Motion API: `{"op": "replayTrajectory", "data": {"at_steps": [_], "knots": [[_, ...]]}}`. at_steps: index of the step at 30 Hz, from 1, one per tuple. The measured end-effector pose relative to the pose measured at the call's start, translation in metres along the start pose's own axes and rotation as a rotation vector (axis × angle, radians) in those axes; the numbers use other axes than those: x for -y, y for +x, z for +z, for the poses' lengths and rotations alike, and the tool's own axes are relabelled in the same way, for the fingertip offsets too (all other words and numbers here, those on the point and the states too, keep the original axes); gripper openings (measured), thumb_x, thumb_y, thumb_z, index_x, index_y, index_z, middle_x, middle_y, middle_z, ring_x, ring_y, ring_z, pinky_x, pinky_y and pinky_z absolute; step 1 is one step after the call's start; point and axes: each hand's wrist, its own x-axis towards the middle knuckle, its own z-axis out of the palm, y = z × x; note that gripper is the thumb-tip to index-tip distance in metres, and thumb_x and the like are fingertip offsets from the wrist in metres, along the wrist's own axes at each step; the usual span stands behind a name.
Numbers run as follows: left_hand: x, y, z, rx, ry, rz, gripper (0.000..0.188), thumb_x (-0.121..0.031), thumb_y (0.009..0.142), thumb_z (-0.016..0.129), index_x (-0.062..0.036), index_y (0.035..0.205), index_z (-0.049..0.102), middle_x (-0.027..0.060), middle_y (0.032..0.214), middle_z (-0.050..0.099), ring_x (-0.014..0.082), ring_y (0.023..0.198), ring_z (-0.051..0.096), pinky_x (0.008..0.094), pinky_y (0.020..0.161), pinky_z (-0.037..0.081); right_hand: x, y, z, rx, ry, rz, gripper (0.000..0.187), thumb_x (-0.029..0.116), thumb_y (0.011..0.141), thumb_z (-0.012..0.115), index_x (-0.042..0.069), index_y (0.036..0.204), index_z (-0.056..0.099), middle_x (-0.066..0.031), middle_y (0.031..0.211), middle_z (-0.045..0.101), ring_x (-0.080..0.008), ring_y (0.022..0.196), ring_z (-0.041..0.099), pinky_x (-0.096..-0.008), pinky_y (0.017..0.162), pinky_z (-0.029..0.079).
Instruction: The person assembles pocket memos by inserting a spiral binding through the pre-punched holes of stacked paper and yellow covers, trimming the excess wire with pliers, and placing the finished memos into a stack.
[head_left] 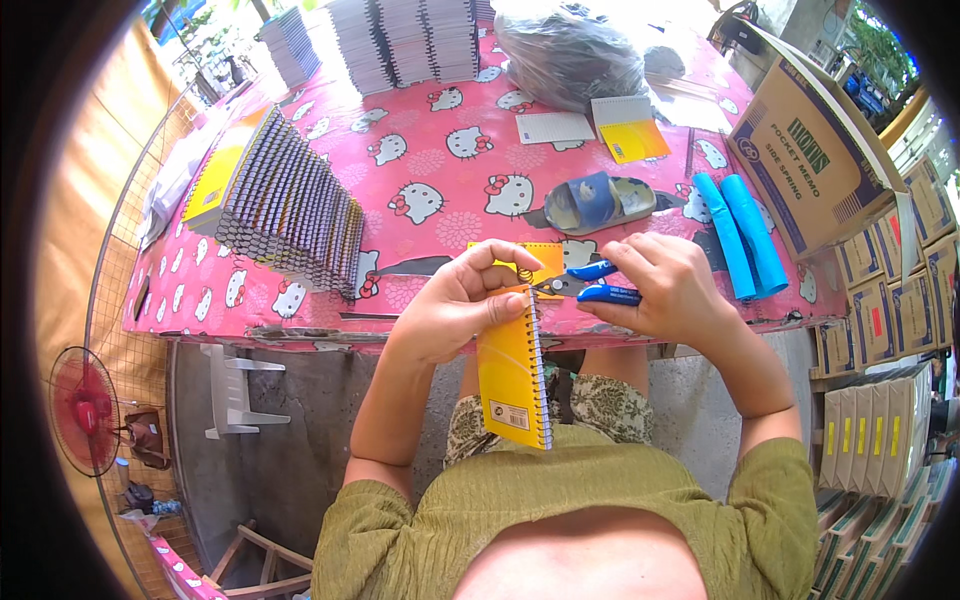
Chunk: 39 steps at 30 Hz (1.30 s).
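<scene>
My left hand [465,300] is closed on a yellow spiral notebook [508,375], which hangs over the table's front edge with its wire coil along the right side. In my right hand [665,290] is a pair of blue-handled cutting pliers [605,293]. Their metal jaws are at the top end of the notebook's coil, close to my left fingertips. Whether the jaws touch the wire is too small to tell. Just behind my hands, another yellow notebook [548,258] lies on the table, partly hidden.
A tall stack of spiral notebooks [290,205] stands left on the pink patterned table [420,245]. A worn blue slipper [600,203] and blue rolls [742,235] lie to the right. Farther back are a plastic bag [570,60], more notebook stacks [405,40] and a carton [810,150].
</scene>
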Motion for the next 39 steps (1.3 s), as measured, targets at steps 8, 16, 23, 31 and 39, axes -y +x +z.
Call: {"op": "replayTrajectory", "data": {"at_steps": [8, 16, 23, 31, 39], "knots": [[-0.001, 0.000, 0.003, -0.111, 0.096, 0.016, 0.035, -0.010, 0.087, 0.067, -0.0030, 0.115, 0.048, 0.0098, 0.100, 0.064, 0.0093, 0.088, 0.060, 0.0236, 0.077, 0.050, 0.007, 0.006, -0.021, -0.131, -0.156, -0.108, 0.053, 0.035, 0.066, 0.080, 0.009, 0.108, 0.060, -0.0088, 0.103, 0.056, -0.0279, 0.090, 0.057, -0.0419, 0.078, 0.045], [0.001, 0.002, 0.014, -0.188, 0.205, 0.031, 0.034, -0.004, 0.086, 0.066, -0.0021, 0.115, 0.048, 0.0111, 0.099, 0.065, 0.0101, 0.091, 0.061, 0.0235, 0.078, 0.050, 0.002, 0.003, -0.016, -0.015, 0.260, 0.046, 0.036, 0.031, 0.075, 0.075, 0.004, 0.097, 0.065, -0.0064, 0.084, 0.059, -0.0212, 0.072, 0.059, -0.0320, 0.060, 0.046], [0.014, 0.010, 0.020, -0.423, 0.590, 0.240, 0.030, 0.003, 0.083, 0.064, -0.0009, 0.110, 0.052, 0.0119, 0.088, 0.069, 0.0101, 0.084, 0.063, 0.0232, 0.075, 0.050, -0.012, -0.007, 0.008, 0.307, 0.715, 0.460, 0.039, 0.032, 0.080, 0.071, 0.000, 0.101, 0.063, -0.0137, 0.094, 0.063, -0.0223, 0.082, 0.062, -0.0343, 0.069, 0.048], [0.005, -0.007, 0.018, -0.521, 0.685, 0.437, 0.025, 0.001, 0.083, 0.065, -0.0038, 0.106, 0.057, 0.0117, 0.086, 0.069, 0.0109, 0.082, 0.065, 0.0235, 0.068, 0.051, -0.041, -0.045, 0.056, -0.090, -0.091, 0.196, 0.061, 0.036, 0.071, 0.076, 0.002, 0.118, 0.057, -0.0185, 0.110, 0.058, -0.0348, 0.100, 0.058, -0.0442, 0.086, 0.045], [-0.034, -0.061, 0.026, -0.833, 0.915, 1.033, 0.033, -0.012, 0.082, 0.071, -0.0017, 0.110, 0.055, 0.0142, 0.104, 0.063, 0.0231, 0.099, 0.060, 0.0418, 0.093, 0.043, 0.072, 0.114, 0.005, 0.071, 0.682, -0.214, 0.027, 0.008, 0.079, 0.066, 0.001, 0.104, 0.060, -0.0162, 0.090, 0.062, -0.0322, 0.082, 0.062, -0.0394, 0.071, 0.050]]}}
